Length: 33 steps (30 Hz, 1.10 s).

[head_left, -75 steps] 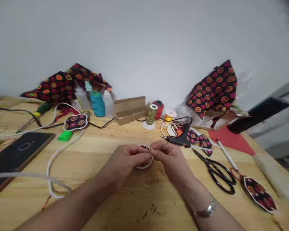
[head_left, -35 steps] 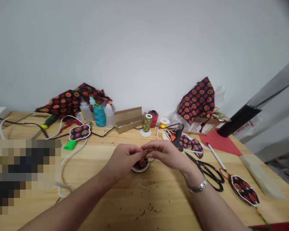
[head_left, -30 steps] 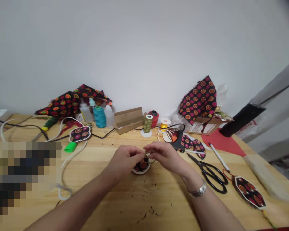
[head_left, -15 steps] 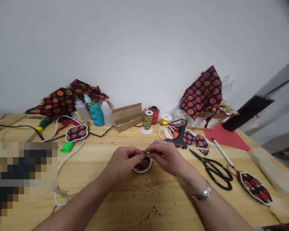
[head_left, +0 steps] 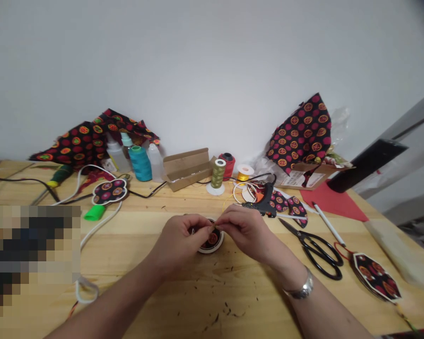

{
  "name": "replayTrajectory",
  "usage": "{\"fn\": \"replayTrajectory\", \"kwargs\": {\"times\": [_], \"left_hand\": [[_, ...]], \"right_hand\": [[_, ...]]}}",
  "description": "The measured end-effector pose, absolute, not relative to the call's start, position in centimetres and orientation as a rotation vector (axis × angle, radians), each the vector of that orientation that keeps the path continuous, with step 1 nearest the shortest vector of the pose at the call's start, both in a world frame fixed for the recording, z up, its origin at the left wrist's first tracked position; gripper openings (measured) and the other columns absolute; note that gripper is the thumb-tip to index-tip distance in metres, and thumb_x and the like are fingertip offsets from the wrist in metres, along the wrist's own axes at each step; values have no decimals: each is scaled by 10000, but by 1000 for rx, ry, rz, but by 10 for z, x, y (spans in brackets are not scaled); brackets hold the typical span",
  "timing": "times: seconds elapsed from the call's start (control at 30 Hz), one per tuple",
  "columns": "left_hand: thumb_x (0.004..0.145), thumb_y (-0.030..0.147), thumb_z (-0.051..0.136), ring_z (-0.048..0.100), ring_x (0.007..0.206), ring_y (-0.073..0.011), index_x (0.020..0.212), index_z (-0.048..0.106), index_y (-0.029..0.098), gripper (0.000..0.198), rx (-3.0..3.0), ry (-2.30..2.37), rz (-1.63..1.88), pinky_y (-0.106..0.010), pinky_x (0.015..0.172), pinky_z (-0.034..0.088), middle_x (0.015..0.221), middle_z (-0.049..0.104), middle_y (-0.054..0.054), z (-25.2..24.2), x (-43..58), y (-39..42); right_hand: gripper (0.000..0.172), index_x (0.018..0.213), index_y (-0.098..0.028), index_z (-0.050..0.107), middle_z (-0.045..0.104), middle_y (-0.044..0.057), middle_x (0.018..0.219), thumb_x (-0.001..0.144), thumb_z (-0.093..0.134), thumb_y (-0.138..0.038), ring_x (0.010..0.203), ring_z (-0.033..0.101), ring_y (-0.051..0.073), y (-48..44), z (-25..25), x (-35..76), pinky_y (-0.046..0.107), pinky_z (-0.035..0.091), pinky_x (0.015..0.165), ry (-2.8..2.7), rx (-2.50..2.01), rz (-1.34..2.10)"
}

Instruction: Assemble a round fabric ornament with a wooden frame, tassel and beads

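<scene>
A round white-rimmed piece [head_left: 212, 242] covered in dark patterned fabric lies on the wooden table, below my fingertips. My left hand [head_left: 185, 238] covers its left edge, thumb and forefinger pinched together above it. From the other side my right hand [head_left: 242, 230] meets it, also in a pinch, over the upper edge of the round piece. Something tiny sits between the fingertips; it is too small to make out. Black-handled scissors [head_left: 318, 249] lie to the right of my right hand. Behind it rests a black glue gun [head_left: 265, 200].
Thread spools stand at the back: olive [head_left: 218, 175], red [head_left: 227, 165], yellow [head_left: 245, 173] and a teal cone [head_left: 140, 165]. An open cardboard box [head_left: 187, 169] is beside them. Fabric-covered shapes lie left [head_left: 110, 191] and right [head_left: 376, 278]. White cable [head_left: 99, 230] loops at left. Dark scraps dot the front.
My fingertips have shifted only slightly above the round piece, both hands still pinched together. The whole view has turned a little.
</scene>
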<state>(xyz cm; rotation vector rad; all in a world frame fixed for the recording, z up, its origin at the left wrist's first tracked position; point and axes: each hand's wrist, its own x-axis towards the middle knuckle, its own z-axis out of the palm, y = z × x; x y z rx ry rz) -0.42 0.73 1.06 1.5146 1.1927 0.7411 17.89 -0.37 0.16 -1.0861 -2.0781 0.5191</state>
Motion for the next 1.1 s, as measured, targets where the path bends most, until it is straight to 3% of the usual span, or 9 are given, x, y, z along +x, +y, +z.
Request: {"fn": "replayTrajectory", "kwargs": {"times": [0.27,0.43,0.47,0.53,0.67,0.83,0.93,1.1], "left_hand": [[792,229,595,655,691,-200,726,737,216,157,1945,1173,850,-289,670,480,713,736,-25,-1,-8,9],[767,169,666,613,951,-258,977,742,198,225,2241,1201,1560,-378,857,467,982,699,-108,-2,-14,4],[756,142,678,611,935,-250,982,746,214,247,2267,1166,1663,-370,845,470,959,693,-98,-3,-14,1],[774,101,655,626,724,-181,942,759,239,241,2275,1024,1549,-285,703,494,763,695,-42,-4,-13,-4],[801,206,640,659,654,-175,843,786,239,155,1918,1088,1138,-258,629,503,708,733,-29,-6,-4,-5],[726,286,712,685,767,-207,835,795,245,143,1274,1145,956,-284,706,521,829,787,-5,0,1,5],[694,272,752,646,669,-150,808,794,217,134,1030,988,944,-237,638,498,734,767,4,1,3,5],[643,244,810,509,498,-48,747,786,191,119,741,794,958,-145,493,406,550,663,47,-2,8,2]], "right_hand": [[175,788,-186,690,624,26,724,855,553,-101,682,564,135,-6,4,178,243,425,638,-2079,-1118,539],[83,653,-180,697,633,-1,644,727,679,-146,625,519,126,1,5,176,257,385,624,-1474,-1238,967],[59,632,-176,692,626,-9,620,687,711,-165,594,497,117,3,5,175,252,370,594,-1299,-1252,1079],[95,618,-163,679,590,-29,561,638,746,-227,501,416,86,5,4,174,233,309,505,-1059,-1249,1231],[247,589,-146,628,534,-46,514,589,776,-343,408,273,39,3,4,169,215,165,412,-896,-1169,1406],[308,593,-133,628,548,-34,515,523,834,-352,418,353,37,-4,2,156,194,198,413,-748,-1057,1634],[302,606,-117,654,580,-13,532,528,845,-338,444,419,47,-7,-1,150,189,234,428,-703,-1015,1723],[277,594,-106,670,573,-13,514,521,849,-305,446,417,45,-8,-3,146,189,221,425,-659,-974,1777]]}}
